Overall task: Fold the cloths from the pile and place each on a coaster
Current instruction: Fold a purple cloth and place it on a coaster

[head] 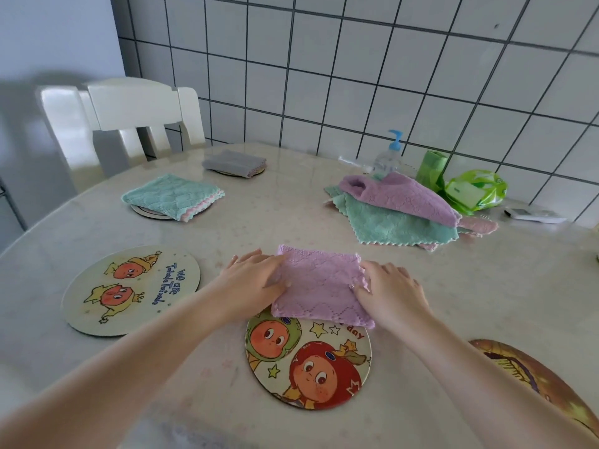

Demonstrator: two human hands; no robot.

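Note:
A folded purple cloth (319, 285) lies in front of me, its near edge overlapping the top of a round cartoon coaster (308, 364). My left hand (251, 283) holds the cloth's left edge, thumb on top. My right hand (390, 291) pinches its right edge. The pile (398, 210) of purple, green and pink cloths sits at the back right. A folded green cloth (173, 196) rests on a coaster at the back left, and a folded grey cloth (233, 162) on another coaster behind it. A bare cartoon coaster (129, 290) lies at the left.
A brown-yellow coaster (534, 380) shows at the right edge. Against the tiled wall stand a pump bottle (389, 153), a green roll (432, 170), a green wipes pack (473, 191) and a white remote (533, 214). A white chair (123, 124) stands at the table's far left.

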